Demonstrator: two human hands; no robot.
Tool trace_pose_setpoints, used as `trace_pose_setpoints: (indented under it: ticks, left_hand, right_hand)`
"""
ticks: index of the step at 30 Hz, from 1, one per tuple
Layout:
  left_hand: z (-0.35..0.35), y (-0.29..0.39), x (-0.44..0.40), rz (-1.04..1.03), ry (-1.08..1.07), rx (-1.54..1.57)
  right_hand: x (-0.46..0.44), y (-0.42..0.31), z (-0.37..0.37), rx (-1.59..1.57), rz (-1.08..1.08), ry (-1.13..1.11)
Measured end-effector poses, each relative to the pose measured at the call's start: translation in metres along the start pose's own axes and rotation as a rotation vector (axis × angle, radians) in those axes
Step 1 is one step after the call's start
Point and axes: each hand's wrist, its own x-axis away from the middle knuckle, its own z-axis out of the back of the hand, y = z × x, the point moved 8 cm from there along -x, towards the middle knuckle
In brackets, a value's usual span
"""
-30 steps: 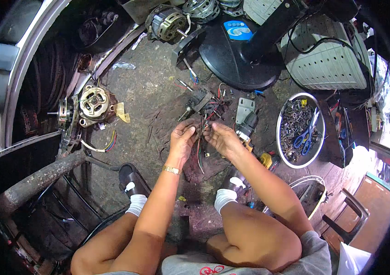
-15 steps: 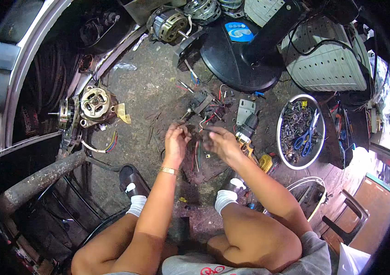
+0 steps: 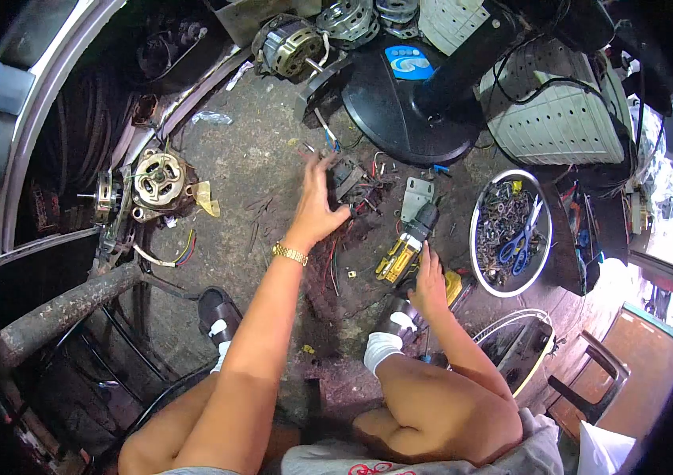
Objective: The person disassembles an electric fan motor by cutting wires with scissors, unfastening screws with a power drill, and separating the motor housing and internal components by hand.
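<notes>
Stained concrete floor (image 3: 226,162), dark and gritty around the work, carries everything within reach. A gearbox-like motor assembly (image 3: 346,180) lies straight ahead, loose wires tangled beside it. The left hand (image 3: 317,210) is spread at its near left side in an open grip; whether the fingertips touch it, I cannot tell. The right hand (image 3: 430,285) lies over the handle side of a cordless drill (image 3: 401,255), fingers mostly extended; whether its grip bears on the tool is hidden.

Thin leads (image 3: 333,265) trail from the tangle towards the feet, so a careless pull on the assembly could snag them and strain a joint. The drill, on its side close to the right shoe (image 3: 400,313), could catch a finger or wire in its chuck if the trigger were pressed. Small parts, scattered near a perforated metal bracket (image 3: 416,198), could easily vanish against the grime. The basin (image 3: 503,294) of mixed screws and nuts looks shallow; a knock from the right arm might spill it, and the blue-handled scissors (image 3: 517,252) on top could nick a groping hand.

As for writing, a blue sticker (image 3: 408,62) bears a white swirl, its small marks illegible. No brand reads clearly on the drill.
</notes>
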Motion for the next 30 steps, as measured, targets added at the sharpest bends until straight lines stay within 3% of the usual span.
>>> trace_pose_setpoints:
  ticks: [3,5,9,10,12,13,14,16,18,19,20,22,23,24,30]
  left_hand:
    - [-0.019,0.014,-0.006,-0.039,-0.189,-0.098]
    - [-0.022,0.014,-0.006,0.013,-0.161,-0.154]
    - [-0.018,0.025,0.008,0.178,-0.015,-0.314]
    - [-0.015,0.025,0.011,0.247,0.031,-0.345]
    - [-0.019,0.024,0.016,0.260,0.058,-0.352]
    - [-0.021,0.020,0.017,0.282,0.064,-0.342]
    - [-0.023,0.016,0.018,0.305,0.072,-0.333]
    - [-0.031,0.010,0.020,0.325,0.063,-0.276]
    - [-0.030,0.020,0.021,0.210,0.222,-0.188]
    - [-0.032,0.020,0.020,0.262,0.200,-0.119]
    - [-0.031,0.018,0.020,0.265,0.198,-0.114]
    - [-0.033,0.013,0.016,0.248,0.129,-0.040]
    - [-0.033,0.013,0.015,0.249,0.131,-0.040]
    - [-0.032,0.014,0.014,0.247,0.148,-0.062]
    - [-0.034,0.018,0.016,0.282,0.215,-0.083]
  right_hand:
    - [0.002,0.008,-0.001,-0.087,-0.035,0.004]
    - [0.002,0.004,0.015,-0.134,-0.013,0.033]
    - [0.019,0.004,0.032,-0.819,-0.019,0.042]
    - [0.025,-0.004,0.051,-0.743,0.098,0.165]
    - [0.031,-0.003,0.064,-0.880,-0.081,0.107]
    - [0.029,-0.009,0.083,-0.841,-0.061,0.143]
    - [0.030,0.002,0.075,-0.990,-0.237,0.145]
    - [0.028,-0.002,0.079,-1.127,-0.384,0.090]
    - [0.020,-0.012,0.083,-1.120,-0.307,0.102]
    - [0.017,-0.019,0.088,-1.111,-0.236,0.118]
    - [0.010,-0.035,0.108,-0.951,-0.059,0.227]
    - [0.007,-0.065,0.134,-0.702,0.086,0.356]
    - [0.005,-0.072,0.134,-0.528,0.110,0.269]
    - [0.004,-0.063,0.121,-0.625,-0.034,0.189]
    - [0.003,-0.075,0.129,-0.572,0.136,0.359]
